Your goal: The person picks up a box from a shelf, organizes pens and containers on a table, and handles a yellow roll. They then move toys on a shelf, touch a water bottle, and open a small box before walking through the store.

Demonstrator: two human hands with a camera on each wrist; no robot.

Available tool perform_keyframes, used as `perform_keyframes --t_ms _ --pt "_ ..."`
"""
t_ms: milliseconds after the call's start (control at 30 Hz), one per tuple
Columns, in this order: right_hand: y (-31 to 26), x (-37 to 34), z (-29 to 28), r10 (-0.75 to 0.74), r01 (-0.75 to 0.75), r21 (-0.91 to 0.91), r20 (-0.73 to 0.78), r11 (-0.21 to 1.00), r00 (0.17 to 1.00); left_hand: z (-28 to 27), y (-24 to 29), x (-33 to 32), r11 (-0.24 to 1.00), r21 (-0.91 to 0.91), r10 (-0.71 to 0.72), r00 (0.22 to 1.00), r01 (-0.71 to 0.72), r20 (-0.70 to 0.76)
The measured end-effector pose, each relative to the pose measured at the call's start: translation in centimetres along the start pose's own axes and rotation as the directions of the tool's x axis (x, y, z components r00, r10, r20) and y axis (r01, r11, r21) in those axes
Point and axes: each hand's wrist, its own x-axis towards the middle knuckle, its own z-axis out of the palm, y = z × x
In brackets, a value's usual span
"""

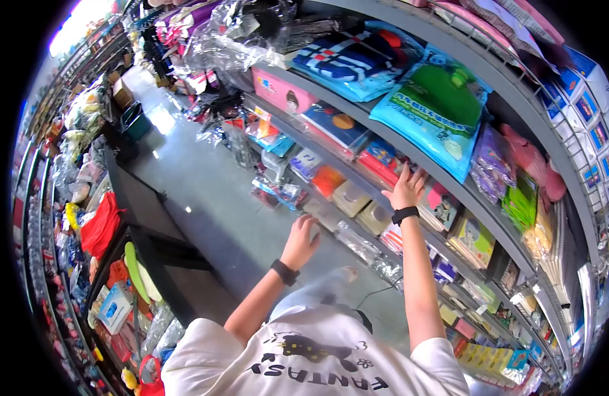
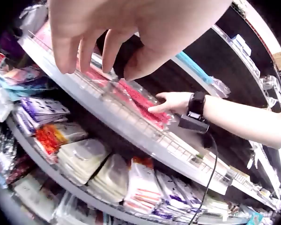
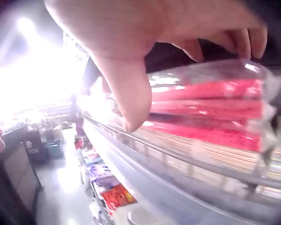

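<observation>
My right hand (image 1: 406, 191) reaches onto a shelf on the right, with its fingers spread. In the right wrist view, its fingertips come down at the top of a red pack in clear plastic wrap (image 3: 215, 105), and the thumb hangs in front of the pack's near end. The left wrist view shows the same fingers lying over one end of this pack. Away from the goods, my left hand (image 1: 299, 244) hovers over the aisle with loosely bent fingers and nothing in it. Each wrist wears a black band.
A grey shelf lip with a low wire rail (image 2: 166, 145) runs before the red pack. Bagged goods (image 2: 82, 157) fill the shelf below. Above lie a blue-green packet (image 1: 436, 105) and a plaid one (image 1: 350, 59). A dark cabinet (image 1: 149, 211) stands across the aisle floor (image 1: 212, 191).
</observation>
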Motion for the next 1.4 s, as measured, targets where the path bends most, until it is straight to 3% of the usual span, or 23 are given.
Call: perform_keyframes --t_ms 100,133,333,567,767,833,900,967,1033,1100,1167,1233,1300,1400 --pt "-4.4 -0.3 1.2 -0.276 0.29 0.168 -0.101 0.942 0.956 -2.8 -2.0 -2.6 0.995 0.056 -0.087 0.996 0.087 -0.003" --pt "-6.6 -0.4 0.3 -0.294 0.283 0.24 0.011 0.929 0.956 -3.6 -2.5 -3.1 0.992 0.065 -0.102 0.995 0.103 -0.019" --pt "-13.9 2.3 4.1 -0.443 0.449 0.159 -0.078 0.879 0.893 -6.9 -5.9 -4.8 0.986 0.058 -0.146 0.982 0.154 -0.12" --pt "-17.6 6.6 6.6 -0.42 0.42 0.002 -0.032 0.908 0.907 -12.0 -11.3 -3.8 0.979 0.007 -0.196 0.954 0.203 -0.229" --pt "-17.0 7.2 7.2 -0.262 0.256 -0.194 -0.004 0.947 0.965 -20.7 -19.0 -1.4 0.947 -0.008 -0.307 0.9 0.321 -0.309" --pt "-16.6 7.4 7.9 -0.25 0.235 -0.181 -0.064 0.955 0.966 -23.5 -22.0 -0.9 0.958 0.027 -0.26 0.902 0.286 -0.346" --pt "-16.5 7.8 8.8 -0.18 0.173 -0.208 -0.017 0.963 0.984 -26.7 -24.4 -0.2 0.943 -0.007 -0.316 0.889 0.332 -0.332" --pt "-21.7 5.5 4.7 -0.133 0.112 -0.131 -0.164 0.985 0.977 -29.2 -26.9 0.1 0.931 -0.02 -0.35 0.879 0.364 -0.324" --pt "-24.6 4.1 4.8 -0.264 0.265 -0.021 -0.202 0.964 0.943 -31.4 -29.8 0.1 0.926 -0.003 -0.358 0.873 0.379 -0.331" --pt "-29.8 0.9 5.6 -0.333 0.319 -0.145 -0.086 0.937 0.939 -32.9 -32.2 0.3 0.915 -0.022 -0.383 0.852 0.402 -0.357" --pt "-33.9 -1.2 8.5 -0.498 0.479 0.171 0.09 0.861 0.863 -34.1 -34.0 0.5 0.901 -0.02 -0.405 0.825 0.433 -0.395" --pt "-38.0 -2.7 12.5 -0.615 0.483 0.437 0.235 0.759 0.753 -35.3 -35.6 1.0 0.887 -0.04 -0.434 0.802 0.46 -0.41" --pt "-41.9 -3.3 16.8 -0.659 0.466 0.488 0.374 0.738 0.653 -36.5 -37.7 1.3 0.873 -0.049 -0.456 0.775 0.486 -0.438" --pt "-48.2 -1.8 21.3 -0.792 0.551 0.572 0.386 0.608 0.473 -39.5 -41.0 2.4 0.84 -0.053 -0.5 0.731 0.541 -0.464"
